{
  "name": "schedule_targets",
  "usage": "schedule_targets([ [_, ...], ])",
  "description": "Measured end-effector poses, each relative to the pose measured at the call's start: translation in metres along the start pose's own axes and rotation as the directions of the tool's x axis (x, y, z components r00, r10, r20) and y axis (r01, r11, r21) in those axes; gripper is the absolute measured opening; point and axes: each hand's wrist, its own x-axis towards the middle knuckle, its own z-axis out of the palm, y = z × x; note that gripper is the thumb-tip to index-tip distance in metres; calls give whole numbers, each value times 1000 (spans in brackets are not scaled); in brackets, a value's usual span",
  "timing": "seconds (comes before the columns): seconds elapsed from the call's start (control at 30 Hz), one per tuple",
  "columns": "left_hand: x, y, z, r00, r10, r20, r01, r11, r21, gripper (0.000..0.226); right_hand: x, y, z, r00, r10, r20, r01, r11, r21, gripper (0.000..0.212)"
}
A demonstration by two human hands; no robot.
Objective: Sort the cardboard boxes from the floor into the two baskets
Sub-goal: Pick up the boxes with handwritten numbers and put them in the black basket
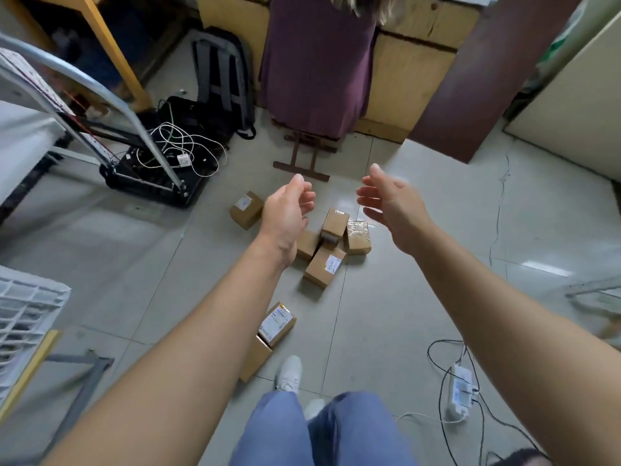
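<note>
Several small cardboard boxes lie on the tiled floor. A cluster sits in the middle: a labelled box (325, 266), a tape-wrapped box (358, 236) and an upright one (335, 223). A lone box (246, 209) lies to the left, and two more (277, 323) lie near my feet. My left hand (287, 213) and my right hand (389, 205) hover above the cluster, palms facing each other, fingers relaxed, holding nothing. A white lattice basket (27, 317) shows at the left edge; a second basket's rim (594, 290) is blurred at the right edge.
A black case with tangled white cables (161, 166) sits at the back left beside a grey backpack (223, 79). A person in a purple garment (316, 68) stands behind a small wooden stand (302, 159). A power strip with cords (458, 395) lies at the front right.
</note>
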Motion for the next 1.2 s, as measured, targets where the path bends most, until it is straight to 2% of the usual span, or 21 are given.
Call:
schedule_targets([
  [0.13, 37, -16, 11, 995, -86, -48, 82, 994, -72, 25, 45, 17, -1, 999, 37, 39, -35, 999, -40, 37],
  [0.3, 96, -52, 21, 972, -174, -160, 147, 975, -164, 24, 122, 54, 4, 984, 86, 158, -51, 976, -212, 49],
  [0.47, 165, -123, 36, 917, -277, -286, 205, 945, -255, 28, 209, 108, 1, 960, 108, 258, 2, 919, -393, 55],
  [0.7, 251, -247, 65, 819, -435, -376, 315, 887, -338, 42, 307, 225, -16, 925, 202, 320, -28, 880, -474, 47],
  [0.8, 287, -310, 66, 774, -488, -402, 378, 867, -326, 32, 340, 287, -17, 922, 236, 308, -42, 850, -526, 33],
  [0.87, 311, -350, 63, 745, -516, -422, 423, 855, -300, 27, 362, 327, -16, 917, 253, 309, -34, 819, -573, 32],
  [1.13, 395, -483, 57, 657, -535, -532, 553, 821, -142, 19, 430, 460, 4, 887, 313, 339, 12, 719, -695, 47],
  [1.2, 406, -508, 60, 628, -555, -545, 577, 802, -153, 14, 443, 491, 11, 886, 320, 335, 11, 708, -706, 50],
])
